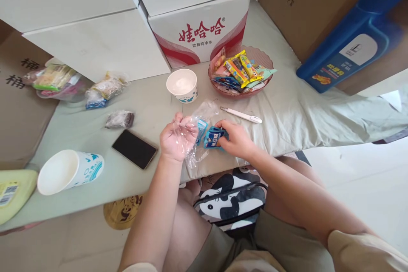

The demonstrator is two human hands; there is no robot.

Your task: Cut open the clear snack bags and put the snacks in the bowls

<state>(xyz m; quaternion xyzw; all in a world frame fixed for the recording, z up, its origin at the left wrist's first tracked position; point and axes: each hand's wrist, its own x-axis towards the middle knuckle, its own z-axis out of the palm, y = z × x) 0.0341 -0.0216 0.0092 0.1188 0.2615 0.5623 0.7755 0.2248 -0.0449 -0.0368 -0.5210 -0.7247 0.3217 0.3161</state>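
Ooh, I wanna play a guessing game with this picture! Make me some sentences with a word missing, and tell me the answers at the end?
1. The right hand holds a small ____ packet.
2. Bright yellow snacks lie in a see-through pink ____.
3. The white cutter lies closer to the ____ hand than to the other one.
4. You can see ____ paper cups.

Missing words: blue; bowl; right; two.

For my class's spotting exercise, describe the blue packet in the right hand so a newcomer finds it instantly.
From the white box with red lettering, come down to the clear bag at the left hand. Beside it, the right hand pinches the dark-blue packet with white characters; the lighter blue packet further left is outside that grip.
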